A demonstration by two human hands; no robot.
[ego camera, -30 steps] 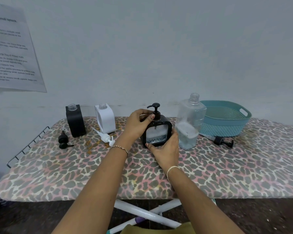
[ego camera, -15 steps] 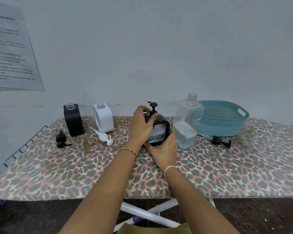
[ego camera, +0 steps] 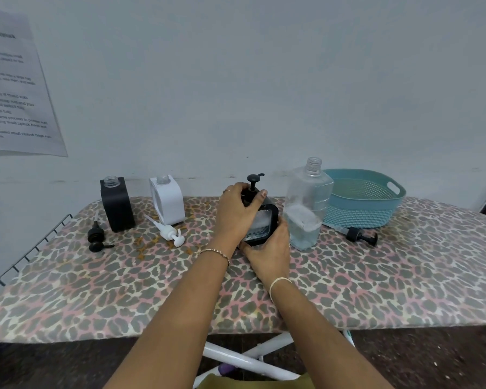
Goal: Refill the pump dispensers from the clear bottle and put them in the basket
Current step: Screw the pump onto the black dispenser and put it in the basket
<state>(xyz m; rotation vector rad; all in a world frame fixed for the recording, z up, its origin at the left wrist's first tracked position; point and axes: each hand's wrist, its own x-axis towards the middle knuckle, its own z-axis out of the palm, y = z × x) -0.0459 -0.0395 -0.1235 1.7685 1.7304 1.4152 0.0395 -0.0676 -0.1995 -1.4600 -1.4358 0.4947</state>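
Since a second ago your left hand (ego camera: 236,217) has slid further round the pump collar, and the windowed dispenser (ego camera: 264,226), upright then, now leans off vertical. Your left hand's fingers and thumb curl round that collar just under the pump head (ego camera: 253,179), which sticks up above your knuckles. Your right hand (ego camera: 270,254) grips the dispenser's lower body from the near side, thumb along its bottom edge. You cannot tell from here whether its base touches the bench (ego camera: 404,276).

You have the clear bottle (ego camera: 306,209) standing uncapped just beside the dispenser on the right, with liquid in its lower part. Behind and to the right of it sits the teal basket (ego camera: 359,217), and a loose black pump (ego camera: 361,236) lies in front of it.

On your left stand an open black dispenser body (ego camera: 117,206) and an open white dispenser body (ego camera: 167,202), side by side. A second black pump (ego camera: 96,238) and a white pump (ego camera: 167,230) lie on the bench near them. A printed sheet (ego camera: 14,88) hangs on the wall at far left.
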